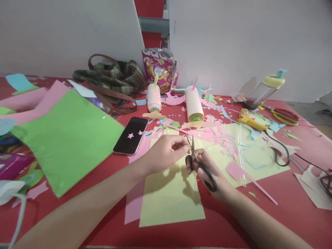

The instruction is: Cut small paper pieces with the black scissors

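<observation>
My right hand point(211, 169) holds a pair of black-handled scissors point(207, 175), its fingers through the loops. The blades point up and away and stand slightly apart. Close to the blades, my left hand point(168, 152) is closed in a pinch; whatever lies between the fingertips is too small to make out. Beneath both hands lies a pale yellow sheet of paper point(171, 204), partly over a pink sheet point(132, 200). Left of my left hand is a black phone point(131, 141) with two small pink paper stars point(130, 136) on its screen.
Two paper-wrapped cylinders point(192, 100) stand among paper scraps. A green sheet point(70, 138) covers the left side. Behind are a plaid bag point(116, 76) and a snack bag point(159, 71). On the right are a yellow glue gun point(251, 121), a clear bottle point(264, 91) and more scissors point(284, 116).
</observation>
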The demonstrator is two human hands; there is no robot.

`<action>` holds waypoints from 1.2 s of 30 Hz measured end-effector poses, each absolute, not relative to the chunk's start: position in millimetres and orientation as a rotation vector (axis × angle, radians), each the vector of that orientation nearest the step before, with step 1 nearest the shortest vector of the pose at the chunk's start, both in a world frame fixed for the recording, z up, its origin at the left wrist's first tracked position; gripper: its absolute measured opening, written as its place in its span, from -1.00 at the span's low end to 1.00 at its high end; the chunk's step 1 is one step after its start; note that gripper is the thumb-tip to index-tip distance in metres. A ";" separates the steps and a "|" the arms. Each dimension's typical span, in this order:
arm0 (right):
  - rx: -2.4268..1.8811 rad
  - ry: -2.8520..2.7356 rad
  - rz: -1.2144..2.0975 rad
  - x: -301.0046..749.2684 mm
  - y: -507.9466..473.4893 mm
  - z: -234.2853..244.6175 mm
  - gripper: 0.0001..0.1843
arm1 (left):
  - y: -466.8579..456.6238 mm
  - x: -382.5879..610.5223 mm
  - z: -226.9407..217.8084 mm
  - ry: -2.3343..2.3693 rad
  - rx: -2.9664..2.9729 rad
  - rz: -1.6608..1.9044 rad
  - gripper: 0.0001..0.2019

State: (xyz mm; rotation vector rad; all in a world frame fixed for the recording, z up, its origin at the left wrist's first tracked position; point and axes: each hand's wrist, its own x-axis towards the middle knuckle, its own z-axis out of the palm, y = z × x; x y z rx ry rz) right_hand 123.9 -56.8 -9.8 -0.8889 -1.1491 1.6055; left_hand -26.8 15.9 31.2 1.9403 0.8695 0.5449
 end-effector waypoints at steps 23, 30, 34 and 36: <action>-0.879 -1.155 1.598 123.0 -56.2 -9.6 -0.77 | 12.8 -23.5 32.1 0.894 1.886 0.602 -0.83; -0.901 -1.168 1.605 123.4 -56.9 -9.5 -0.75 | 15.8 -26.7 33.6 0.888 1.933 0.541 -0.82; -0.892 -1.178 1.626 123.2 -57.4 -9.4 -0.75 | 17.7 -29.2 39.6 0.911 1.998 0.492 -0.82; -0.896 -1.183 1.626 123.0 -57.4 -9.4 -0.75 | 18.5 -30.3 42.5 0.919 2.029 0.471 -0.82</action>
